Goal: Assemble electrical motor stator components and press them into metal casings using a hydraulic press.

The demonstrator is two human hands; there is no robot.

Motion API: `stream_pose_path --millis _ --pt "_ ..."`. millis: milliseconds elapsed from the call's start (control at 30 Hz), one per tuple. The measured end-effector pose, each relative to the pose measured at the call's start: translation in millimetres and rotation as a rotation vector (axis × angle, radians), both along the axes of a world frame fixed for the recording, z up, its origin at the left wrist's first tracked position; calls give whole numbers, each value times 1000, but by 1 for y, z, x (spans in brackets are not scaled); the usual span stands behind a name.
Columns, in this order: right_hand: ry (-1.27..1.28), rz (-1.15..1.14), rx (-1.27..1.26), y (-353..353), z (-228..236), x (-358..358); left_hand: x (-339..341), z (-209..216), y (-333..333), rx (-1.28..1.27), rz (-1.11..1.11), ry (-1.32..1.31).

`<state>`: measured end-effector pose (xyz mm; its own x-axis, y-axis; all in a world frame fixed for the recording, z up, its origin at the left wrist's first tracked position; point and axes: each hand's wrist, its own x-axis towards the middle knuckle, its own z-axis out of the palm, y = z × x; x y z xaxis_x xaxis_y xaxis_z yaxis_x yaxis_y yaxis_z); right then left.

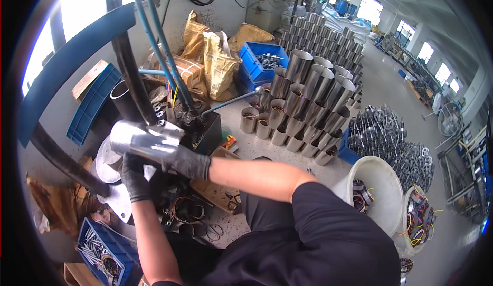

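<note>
A shiny metal cylinder (146, 139) lies nearly level across both my hands, over a dark machine with round metal plates (117, 203). My right hand (189, 163), in a dark glove, is closed around its right end. Below the cylinder's left part, my gloved left hand (135, 177) grips it from underneath, with the fingertips partly hidden. Behind the cylinder stands a dark upright tube (123, 97). A long blue lever (233, 103) with a round knob reaches out to the right.
Stacked metal cylinders (295, 109) stand ahead on the right, near a heap of metal parts (377, 132). A white bucket (387, 188) holds wound coils. Blue crates (249, 62) sit farther back. At lower left, another blue crate (123, 258) contains metal rods.
</note>
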<state>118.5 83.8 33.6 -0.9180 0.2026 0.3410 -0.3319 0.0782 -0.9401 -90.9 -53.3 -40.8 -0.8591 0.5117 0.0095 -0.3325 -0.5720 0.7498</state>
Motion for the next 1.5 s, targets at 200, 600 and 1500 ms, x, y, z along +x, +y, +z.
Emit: stream_pose_path --millis 200,600,1500 --pt "-249 -261 -1264 -35 -68 38 0 -7 5 -462 459 632" --pt "-302 -357 -1092 -25 -57 22 -91 30 84 -1660 163 1403" --pt "-713 -511 -170 288 -171 217 -90 55 89 -1620 210 1036"
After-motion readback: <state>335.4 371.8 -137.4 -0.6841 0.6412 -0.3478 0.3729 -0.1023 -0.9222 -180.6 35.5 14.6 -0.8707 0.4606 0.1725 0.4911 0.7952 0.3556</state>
